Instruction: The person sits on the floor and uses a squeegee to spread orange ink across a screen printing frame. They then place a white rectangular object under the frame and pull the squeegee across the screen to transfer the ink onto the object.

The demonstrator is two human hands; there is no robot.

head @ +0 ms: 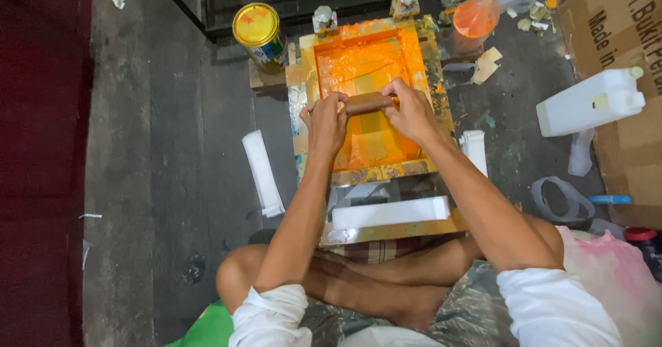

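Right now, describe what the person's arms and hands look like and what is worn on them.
Both arms are bare from the elbows down, with white sleeves pushed up above them. The left hand and right hand wear no gloves; no rings, watch or bracelet show.

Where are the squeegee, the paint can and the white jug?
squeegee [367,103], head view, bare wooden handle between the hands
paint can [256,24], head view, yellow lid
white jug [586,104], head view, flat side

Yellow paint can [257,31], white jerrycan [591,101]
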